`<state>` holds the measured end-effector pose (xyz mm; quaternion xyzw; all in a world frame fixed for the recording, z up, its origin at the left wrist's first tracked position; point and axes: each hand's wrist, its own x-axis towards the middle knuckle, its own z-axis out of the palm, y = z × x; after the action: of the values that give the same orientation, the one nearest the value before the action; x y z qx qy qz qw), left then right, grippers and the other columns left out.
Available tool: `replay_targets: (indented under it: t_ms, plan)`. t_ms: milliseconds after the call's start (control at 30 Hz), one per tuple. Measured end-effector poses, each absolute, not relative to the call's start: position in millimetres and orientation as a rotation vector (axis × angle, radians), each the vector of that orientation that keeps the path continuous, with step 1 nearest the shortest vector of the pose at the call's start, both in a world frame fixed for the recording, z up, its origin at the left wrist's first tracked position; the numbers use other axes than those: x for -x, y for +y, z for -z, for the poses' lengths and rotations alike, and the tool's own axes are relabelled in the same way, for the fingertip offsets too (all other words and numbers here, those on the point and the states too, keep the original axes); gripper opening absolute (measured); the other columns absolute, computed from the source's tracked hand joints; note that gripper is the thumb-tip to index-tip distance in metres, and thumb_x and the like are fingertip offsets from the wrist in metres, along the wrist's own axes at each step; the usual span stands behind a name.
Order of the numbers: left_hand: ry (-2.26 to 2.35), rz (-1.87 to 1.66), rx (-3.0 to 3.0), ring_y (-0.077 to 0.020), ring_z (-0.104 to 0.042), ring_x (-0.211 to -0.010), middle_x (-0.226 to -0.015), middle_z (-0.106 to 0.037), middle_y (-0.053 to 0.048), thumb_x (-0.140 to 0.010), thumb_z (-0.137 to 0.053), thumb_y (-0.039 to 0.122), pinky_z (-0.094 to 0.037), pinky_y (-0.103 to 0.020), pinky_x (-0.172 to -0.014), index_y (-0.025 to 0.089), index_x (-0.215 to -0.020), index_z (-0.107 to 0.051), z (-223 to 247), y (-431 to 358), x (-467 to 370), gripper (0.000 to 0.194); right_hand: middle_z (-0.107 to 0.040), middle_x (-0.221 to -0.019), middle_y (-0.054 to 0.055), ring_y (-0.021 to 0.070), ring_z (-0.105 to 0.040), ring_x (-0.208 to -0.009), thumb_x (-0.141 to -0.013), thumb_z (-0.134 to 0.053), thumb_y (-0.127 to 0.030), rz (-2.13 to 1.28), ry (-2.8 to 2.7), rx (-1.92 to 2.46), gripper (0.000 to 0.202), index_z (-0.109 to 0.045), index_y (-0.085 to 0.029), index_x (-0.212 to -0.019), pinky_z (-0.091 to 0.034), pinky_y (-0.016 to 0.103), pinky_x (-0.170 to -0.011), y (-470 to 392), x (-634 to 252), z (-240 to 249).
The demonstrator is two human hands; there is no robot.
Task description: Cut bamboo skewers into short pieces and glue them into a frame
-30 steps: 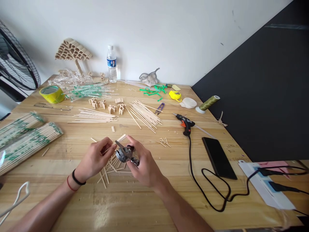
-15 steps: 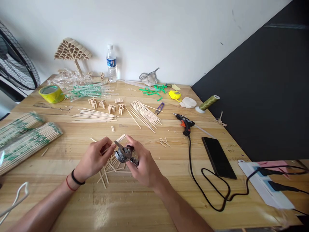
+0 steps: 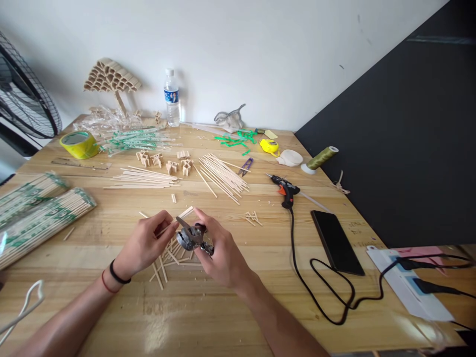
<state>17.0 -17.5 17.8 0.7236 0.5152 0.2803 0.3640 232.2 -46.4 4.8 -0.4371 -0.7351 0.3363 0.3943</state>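
From my end I see the left hand point(image 3: 147, 243) with thumb and forefinger pinched on a thin wooden stick point(image 3: 163, 230), which points toward the right hand. The right hand point(image 3: 225, 250) is wrapped around a pair of pliers point(image 3: 189, 237), their metal head just beside my left fingertips; I can't tell whether they touch the stick. Below and between both sets of fingers lie loose cut pieces point(image 3: 163, 269). Beyond the left fingers I have a row of long sticks point(image 3: 147, 178), and beyond the right ones, a thicker bunch point(image 3: 223, 177). A few short pieces point(image 3: 254, 218) lie to the right of the right fingers, with the glue gun point(image 3: 286, 191) farther out past them.
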Motion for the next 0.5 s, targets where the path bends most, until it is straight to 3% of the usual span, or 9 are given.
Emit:
replay_targets:
  t_ms: [500]
  plan:
    - [1.334,-0.699,-1.849,-0.0118,-0.039,-0.054,-0.058,-0.052,0.005,-0.088,-0.056,0.029,-0.031,-0.024,-0.051,0.018,-0.081,-0.058,-17.8,-17.2,-16.5,0.013,-0.068,-0.118,0.012,0.0258,-0.063,-0.111,-0.083,-0.06,-0.012,-0.854,-1.863,1.094,0.075,-0.041,-0.017,-0.154,-0.053,0.043,-0.102,-46.2,-232.0,-2.8]
